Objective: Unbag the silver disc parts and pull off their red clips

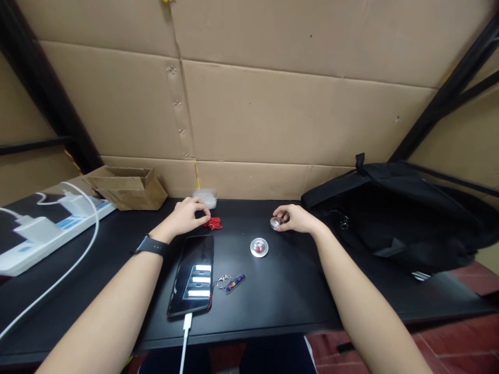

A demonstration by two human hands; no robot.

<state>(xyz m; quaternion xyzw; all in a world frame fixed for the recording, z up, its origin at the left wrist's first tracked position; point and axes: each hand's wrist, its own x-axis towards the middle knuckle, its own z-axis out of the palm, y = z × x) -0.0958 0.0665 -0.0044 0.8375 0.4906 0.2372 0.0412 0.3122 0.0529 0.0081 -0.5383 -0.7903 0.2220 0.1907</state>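
My left hand (pixel 189 214) is at the near side of the back wall, thumb and fingers pinched at a small heap of red pieces (pixel 213 223), too small to make out exactly. My right hand (pixel 293 218) grips the rim of a small round silvery container (pixel 276 223) resting on the table. Nearer to me, between the hands, lies a round silvery dish (pixel 259 248) with a clear raised middle and a red bit in it. Behind my left hand stands a translucent plastic tub (pixel 206 197).
A black phone (pixel 193 275) with a white charging cable (pixel 187 323) lies beside a keyring with a colourful tag (pixel 235 284). At left are a white power strip (pixel 58 234) and an open cardboard box (pixel 128 189). A black bag (pixel 405 208) sits at right. Cardboard (pixel 249 114) walls the back.
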